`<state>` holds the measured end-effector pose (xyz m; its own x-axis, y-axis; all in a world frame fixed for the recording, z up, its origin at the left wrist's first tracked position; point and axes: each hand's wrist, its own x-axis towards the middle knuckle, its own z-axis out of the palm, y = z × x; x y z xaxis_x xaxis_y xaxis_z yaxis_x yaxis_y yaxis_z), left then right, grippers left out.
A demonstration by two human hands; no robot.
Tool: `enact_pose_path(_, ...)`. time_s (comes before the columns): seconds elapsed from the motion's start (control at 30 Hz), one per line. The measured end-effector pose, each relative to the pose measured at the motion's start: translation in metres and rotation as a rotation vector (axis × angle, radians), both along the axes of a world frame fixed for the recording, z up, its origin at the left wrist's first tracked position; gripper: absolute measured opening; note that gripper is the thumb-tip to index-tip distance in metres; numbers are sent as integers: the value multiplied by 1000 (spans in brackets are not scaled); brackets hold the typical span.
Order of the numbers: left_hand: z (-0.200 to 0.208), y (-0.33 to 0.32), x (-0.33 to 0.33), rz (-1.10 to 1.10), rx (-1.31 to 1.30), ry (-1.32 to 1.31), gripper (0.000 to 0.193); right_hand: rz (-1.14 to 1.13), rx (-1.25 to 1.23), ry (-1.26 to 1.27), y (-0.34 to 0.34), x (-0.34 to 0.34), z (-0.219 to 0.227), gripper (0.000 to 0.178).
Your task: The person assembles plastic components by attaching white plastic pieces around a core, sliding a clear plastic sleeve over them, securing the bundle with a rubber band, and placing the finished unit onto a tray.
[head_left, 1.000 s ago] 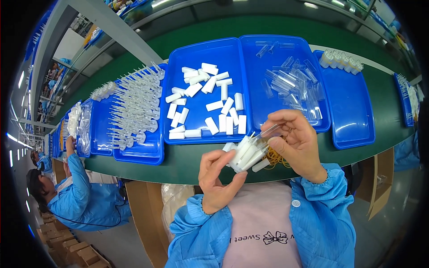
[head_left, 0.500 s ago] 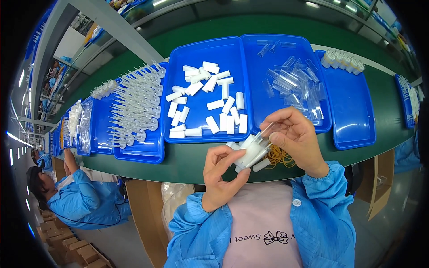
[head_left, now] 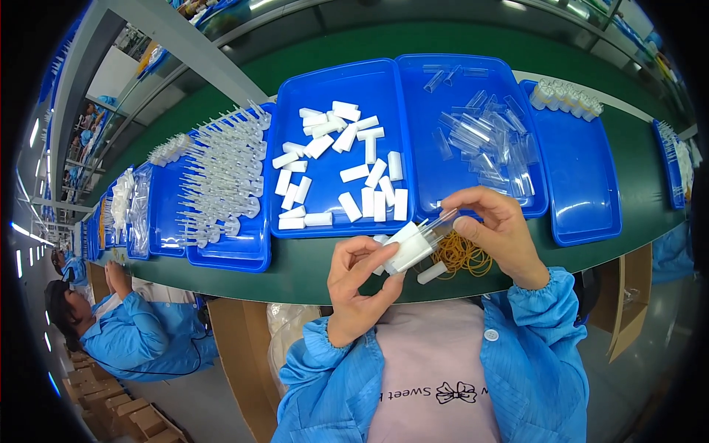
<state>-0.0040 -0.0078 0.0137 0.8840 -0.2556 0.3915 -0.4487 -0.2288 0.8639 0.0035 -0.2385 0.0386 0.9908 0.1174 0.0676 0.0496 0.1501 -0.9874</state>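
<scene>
My left hand (head_left: 360,286) pinches a small bundle of white cylinders (head_left: 408,249) between thumb and fingers, just past the table's near edge. Thin clear tubes (head_left: 444,219) stick out from the bundle's right end. The thumb and fingers of my right hand (head_left: 501,235) close on the free end of one clear tube; whether it is seated in the bundle cannot be made out. Below the bundle, one loose white cylinder (head_left: 432,272) lies beside a heap of yellow rubber bands (head_left: 473,260).
Ahead stand a blue tray (head_left: 329,177) of scattered white cylinders and a blue tray (head_left: 428,122) of clear tubes. Farther right, a tray (head_left: 580,166) holds several capped tubes. Pointed translucent parts (head_left: 225,177) fill the trays at left. A co-worker (head_left: 140,325) sits at far left.
The bundle has turned so its white cylinders face up more plainly. My right hand has shifted slightly right, and the gap between my hands is a little wider.
</scene>
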Motion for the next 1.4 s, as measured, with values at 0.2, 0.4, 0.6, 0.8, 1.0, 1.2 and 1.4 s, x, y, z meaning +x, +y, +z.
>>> enact_pose_path(0.2, -3, 6, 1, 36, -40, 69, 47, -18, -50, 26, -3, 1, -7, 17)
enact_pose_path(0.4, -11, 1, -1, -44, -504, 386, 53, -55, 42, 29, -1, -1, -5, 16)
enact_pose_path(0.6, -23, 2, -4, -146, -772, 712, 45, -85, -44, -9, 2, -5, -7, 17)
enact_pose_path(0.8, -23, 3, -4, -88, -717, 652, 41, -146, -339, -143, 2, -7, -11, 17)
enact_pose_path(1.0, -25, 1, -10, -173, -730, 637, 38, -80, -194, -129, 11, -16, -17, 17)
enact_pose_path(1.2, -19, -1, -13, -221, -754, 636, 36, -57, -303, -212, 16, -24, -8, 17)
enact_pose_path(1.4, -18, -3, -14, -249, -761, 635, 35, -99, -286, -202, 22, -28, -10, 18)
